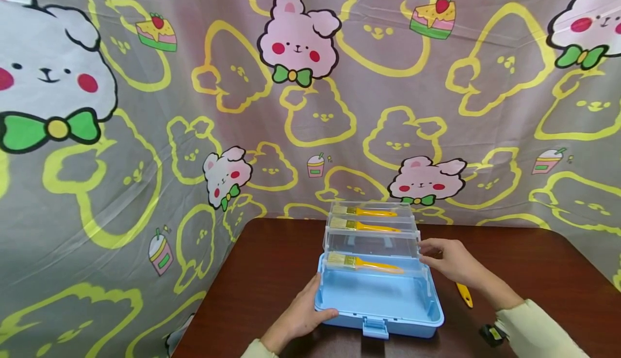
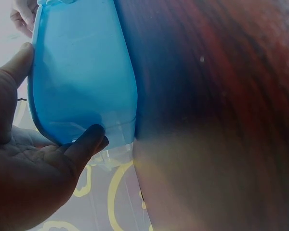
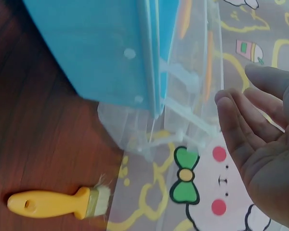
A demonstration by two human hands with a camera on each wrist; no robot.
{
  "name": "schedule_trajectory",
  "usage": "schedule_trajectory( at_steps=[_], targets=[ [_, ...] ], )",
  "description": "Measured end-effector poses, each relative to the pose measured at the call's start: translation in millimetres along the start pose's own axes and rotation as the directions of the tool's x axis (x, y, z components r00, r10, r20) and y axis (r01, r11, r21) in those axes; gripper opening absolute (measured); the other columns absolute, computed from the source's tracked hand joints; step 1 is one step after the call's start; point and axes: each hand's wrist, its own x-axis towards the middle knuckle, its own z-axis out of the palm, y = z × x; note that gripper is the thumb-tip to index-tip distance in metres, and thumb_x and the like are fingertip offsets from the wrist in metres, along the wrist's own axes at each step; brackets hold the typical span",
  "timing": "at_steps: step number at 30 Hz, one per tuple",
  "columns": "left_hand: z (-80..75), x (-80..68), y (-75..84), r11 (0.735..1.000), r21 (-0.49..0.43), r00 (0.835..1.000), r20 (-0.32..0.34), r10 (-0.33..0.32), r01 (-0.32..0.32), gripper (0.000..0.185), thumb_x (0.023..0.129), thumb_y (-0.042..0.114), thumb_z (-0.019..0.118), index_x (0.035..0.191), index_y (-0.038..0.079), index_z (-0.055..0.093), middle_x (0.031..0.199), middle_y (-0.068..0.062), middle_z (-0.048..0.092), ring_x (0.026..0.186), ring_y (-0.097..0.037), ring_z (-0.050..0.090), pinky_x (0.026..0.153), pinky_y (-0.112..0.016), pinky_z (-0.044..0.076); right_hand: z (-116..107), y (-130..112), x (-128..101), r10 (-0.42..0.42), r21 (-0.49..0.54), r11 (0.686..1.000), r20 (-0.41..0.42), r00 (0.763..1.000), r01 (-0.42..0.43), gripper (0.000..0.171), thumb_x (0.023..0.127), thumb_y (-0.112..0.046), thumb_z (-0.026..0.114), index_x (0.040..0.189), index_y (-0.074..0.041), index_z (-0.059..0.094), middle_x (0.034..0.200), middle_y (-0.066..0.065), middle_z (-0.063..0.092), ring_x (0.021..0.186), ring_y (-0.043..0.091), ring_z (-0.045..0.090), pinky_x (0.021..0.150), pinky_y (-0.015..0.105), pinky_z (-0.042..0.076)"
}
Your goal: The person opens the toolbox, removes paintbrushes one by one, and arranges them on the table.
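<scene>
A light blue plastic box (image 1: 405,323) stands open on the brown table (image 1: 262,277), with clear fold-out trays (image 1: 371,243) stepped up behind it. Each of three trays holds a yellow-handled brush, the nearest brush (image 1: 364,264) lying just above the blue base. My left hand (image 1: 303,315) grips the box's front left corner, thumb on the rim; in the left wrist view my left hand (image 2: 29,163) has thumb and a finger round the blue box (image 2: 82,72). My right hand (image 1: 446,258) touches the right end of the trays with straight fingers. In the right wrist view my right hand (image 3: 260,139) is open beside the clear trays (image 3: 192,72).
Another yellow-handled brush (image 1: 464,295) lies loose on the table right of the box, under my right forearm; the loose brush (image 3: 58,203) also shows in the right wrist view. A cartoon-print cloth (image 1: 145,158) hangs behind and to the left. The box's front latch (image 1: 375,327) faces me.
</scene>
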Motion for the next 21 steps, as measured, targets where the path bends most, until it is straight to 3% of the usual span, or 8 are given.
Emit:
schedule_trajectory(
  at_steps=[12,21],
  targets=[
    [-2.7,0.3,1.5,1.0,0.007,1.0,0.003,0.009,-0.009,0.099,0.081,0.047,0.071,0.151,0.002,0.016,0.153,-0.019,0.02,0.135,-0.033,0.029,0.103,-0.054,0.03,19.9,-16.1,22.4,-0.038,-0.014,0.999,0.143,0.989,0.04,0.027,0.083,-0.015,0.073,0.108,-0.003,0.069,0.093,0.001,0.067,0.082,0.016,0.062,0.07,0.032,0.054],
    [-1.9,-0.8,2.7,1.0,0.005,1.0,-0.003,0.003,-0.003,0.1,0.081,0.046,0.072,0.15,0.002,0.016,0.153,-0.019,0.021,0.135,-0.033,0.029,0.103,-0.053,0.03,33.5,-21.5,26.9,-0.07,-0.001,0.997,0.216,0.974,0.072,0.029,0.084,-0.02,0.072,0.106,-0.002,0.069,0.096,0.004,0.067,0.081,0.016,0.06,0.069,0.031,0.054]
  ],
)
